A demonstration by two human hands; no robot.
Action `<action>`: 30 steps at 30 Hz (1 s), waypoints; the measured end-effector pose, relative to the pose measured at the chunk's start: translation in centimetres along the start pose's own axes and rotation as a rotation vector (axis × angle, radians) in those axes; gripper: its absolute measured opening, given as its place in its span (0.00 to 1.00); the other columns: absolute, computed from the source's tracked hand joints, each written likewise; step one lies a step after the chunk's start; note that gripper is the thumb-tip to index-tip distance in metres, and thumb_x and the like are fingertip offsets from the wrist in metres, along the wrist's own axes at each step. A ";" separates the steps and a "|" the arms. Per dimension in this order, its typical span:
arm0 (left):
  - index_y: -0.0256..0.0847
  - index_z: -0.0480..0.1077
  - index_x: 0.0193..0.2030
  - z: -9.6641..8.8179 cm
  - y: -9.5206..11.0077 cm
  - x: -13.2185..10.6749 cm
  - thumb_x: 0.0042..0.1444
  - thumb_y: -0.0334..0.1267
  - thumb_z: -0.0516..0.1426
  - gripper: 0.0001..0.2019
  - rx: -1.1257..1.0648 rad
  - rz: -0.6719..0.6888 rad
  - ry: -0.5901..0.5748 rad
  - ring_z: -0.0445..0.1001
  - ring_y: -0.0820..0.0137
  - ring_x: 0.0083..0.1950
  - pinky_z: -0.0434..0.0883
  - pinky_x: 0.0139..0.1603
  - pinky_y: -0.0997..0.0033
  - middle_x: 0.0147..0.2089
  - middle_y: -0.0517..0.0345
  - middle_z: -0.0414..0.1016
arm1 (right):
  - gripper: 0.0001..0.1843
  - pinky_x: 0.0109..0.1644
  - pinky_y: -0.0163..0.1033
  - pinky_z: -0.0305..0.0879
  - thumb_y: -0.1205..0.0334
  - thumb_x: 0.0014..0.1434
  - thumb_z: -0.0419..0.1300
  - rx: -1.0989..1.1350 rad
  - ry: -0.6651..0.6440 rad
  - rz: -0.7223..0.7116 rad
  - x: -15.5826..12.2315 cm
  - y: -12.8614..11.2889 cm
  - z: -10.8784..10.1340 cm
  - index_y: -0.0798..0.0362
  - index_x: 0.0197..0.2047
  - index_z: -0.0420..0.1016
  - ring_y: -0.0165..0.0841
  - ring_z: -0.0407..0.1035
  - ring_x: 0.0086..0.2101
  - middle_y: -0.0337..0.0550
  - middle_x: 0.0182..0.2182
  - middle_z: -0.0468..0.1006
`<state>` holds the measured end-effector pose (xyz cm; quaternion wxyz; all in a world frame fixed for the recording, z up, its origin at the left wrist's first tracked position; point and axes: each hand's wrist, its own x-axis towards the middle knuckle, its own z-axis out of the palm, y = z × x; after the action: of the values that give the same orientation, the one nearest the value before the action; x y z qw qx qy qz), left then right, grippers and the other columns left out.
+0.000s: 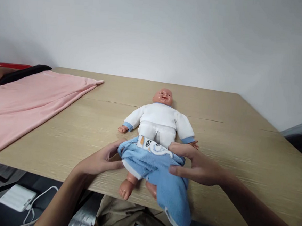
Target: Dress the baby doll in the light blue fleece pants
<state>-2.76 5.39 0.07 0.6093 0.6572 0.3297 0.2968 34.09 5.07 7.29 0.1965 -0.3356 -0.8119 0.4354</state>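
Observation:
A baby doll (pixel 159 115) lies on its back on the wooden table, head away from me, in a white top with blue cuffs. Blue fleecy doll trousers (pixel 160 162) with a white patterned front are bunched around its legs. One bare foot (pixel 126 188) sticks out on the left; the other leg is partly covered, and a trouser leg hangs past the table's front edge. My left hand (pixel 101 158) grips the trousers' left edge between thumb and fingers. On the right side, my right hand (pixel 196 163) pinches the cloth near the waist.
A pink cloth (pixel 33 107) is spread over the left of the table (pixel 100 123) and hangs off its edge. Behind stands a pale partition (pixel 151 36). Below left, a white box (pixel 17 197) with a cable rests on a dark surface.

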 end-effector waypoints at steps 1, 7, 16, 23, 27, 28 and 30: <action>0.47 0.73 0.74 -0.1 -0.2 -0.2 0.67 0.48 0.72 0.32 -0.002 -0.003 -0.019 0.70 0.47 0.79 0.65 0.82 0.45 0.78 0.44 0.73 | 0.29 0.44 0.41 0.67 0.33 0.72 0.65 0.070 0.001 -0.021 -0.4 0.4 -0.2 0.51 0.36 0.74 0.35 0.69 0.38 0.39 0.36 0.71; 0.47 0.75 0.70 -0.1 1.1 0.3 0.73 0.55 0.65 0.26 0.060 0.021 0.022 0.71 0.46 0.76 0.67 0.79 0.44 0.74 0.45 0.75 | 0.26 0.57 0.44 0.74 0.34 0.75 0.63 0.324 0.152 0.012 -1.3 2.0 0.7 0.48 0.59 0.77 0.39 0.73 0.50 0.44 0.48 0.78; 0.47 0.71 0.70 4.4 10.5 6.3 0.59 0.52 0.77 0.37 0.415 0.165 -0.078 0.77 0.53 0.64 0.75 0.63 0.59 0.66 0.49 0.79 | 0.14 0.43 0.37 0.67 0.48 0.75 0.67 0.032 0.266 -0.039 -0.5 -3.0 0.9 0.50 0.44 0.80 0.32 0.70 0.36 0.37 0.35 0.77; 0.42 0.76 0.47 4.0 10.1 9.1 0.71 0.51 0.67 0.15 0.316 0.139 -0.329 0.71 0.69 0.41 0.69 0.43 0.70 0.39 0.62 0.74 | 0.23 0.41 0.39 0.63 0.42 0.70 0.71 -0.215 0.078 0.033 -2.6 -3.2 -1.5 0.51 0.35 0.74 0.32 0.66 0.34 0.36 0.32 0.74; 0.44 0.73 0.58 4.6 9.4 9.2 0.78 0.51 0.59 0.14 0.320 0.152 -0.332 0.76 0.62 0.57 0.72 0.62 0.64 0.54 0.55 0.79 | 0.21 0.51 0.41 0.72 0.42 0.68 0.73 0.084 -0.140 -0.085 -2.6 -1.7 -2.3 0.53 0.44 0.80 0.37 0.74 0.43 0.41 0.41 0.81; 0.44 0.73 0.59 4.7 9.2 9.2 0.78 0.52 0.59 0.15 0.294 0.133 -0.318 0.76 0.62 0.57 0.73 0.63 0.63 0.54 0.55 0.79 | 0.20 0.52 0.42 0.73 0.43 0.70 0.72 0.156 -0.138 -0.083 -2.4 -1.4 -2.1 0.52 0.49 0.81 0.38 0.75 0.45 0.41 0.42 0.82; 0.44 0.75 0.61 4.8 8.9 9.4 0.75 0.56 0.61 0.20 0.211 0.102 -0.320 0.78 0.60 0.56 0.75 0.63 0.62 0.54 0.54 0.81 | 0.20 0.51 0.41 0.74 0.44 0.72 0.70 0.254 -0.041 -0.039 -2.0 -0.9 -1.5 0.51 0.54 0.80 0.37 0.76 0.45 0.41 0.44 0.82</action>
<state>7.36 9.61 8.39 0.5657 0.7721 0.2243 0.1830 36.11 4.18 8.80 0.2291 -0.2832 -0.7603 0.5378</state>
